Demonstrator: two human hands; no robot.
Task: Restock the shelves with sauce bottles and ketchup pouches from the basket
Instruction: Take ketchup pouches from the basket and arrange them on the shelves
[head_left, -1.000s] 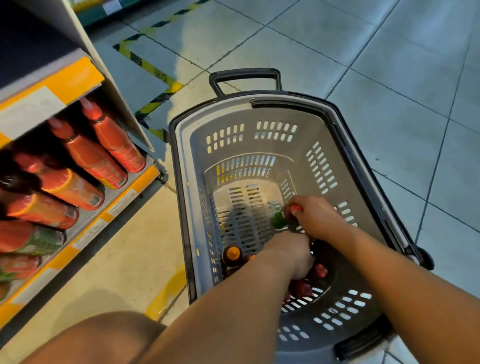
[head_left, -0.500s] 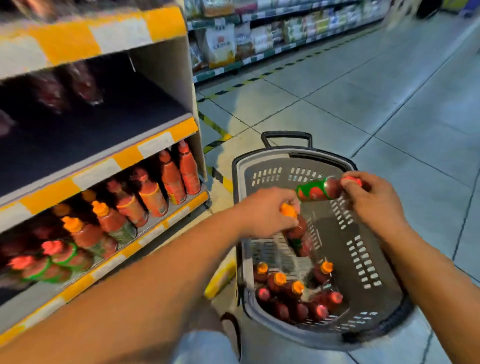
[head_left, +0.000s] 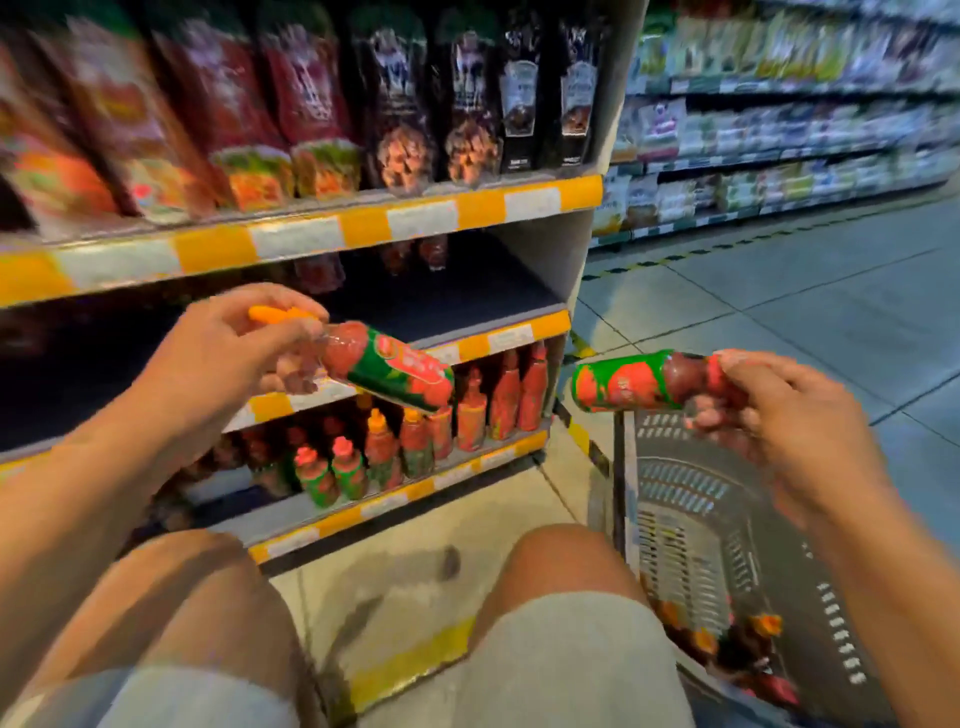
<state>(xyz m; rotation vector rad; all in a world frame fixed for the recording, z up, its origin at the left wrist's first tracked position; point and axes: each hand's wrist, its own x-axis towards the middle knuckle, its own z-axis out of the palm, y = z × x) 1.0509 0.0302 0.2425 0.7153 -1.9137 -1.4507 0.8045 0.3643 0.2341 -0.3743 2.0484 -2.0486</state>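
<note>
Your left hand grips an orange-capped sauce bottle at its neck, fingers curled round the cap end, the body slanting down and away from the grip toward the shelving. Your right hand pinches a second, red-capped sauce bottle by its cap and shoulder, the body lying nearly level and pointing across toward the left grip; the two bottles are apart, not touching. Below the right grip stands the grey basket, with more capped bottles at its near end. Beyond and below the left grip, the bottom shelf carries rows of like bottles, upright or leaning, while the middle shelf behind the left grip looks largely dark and bare. Pouches fill the top shelf. Judged by look, each bottle is a stiff plastic squeeze type, moderately heavy, smooth on its label; held by the neck alone it may swing, so a hold round the labelled body would steady it for placing upright.
</note>
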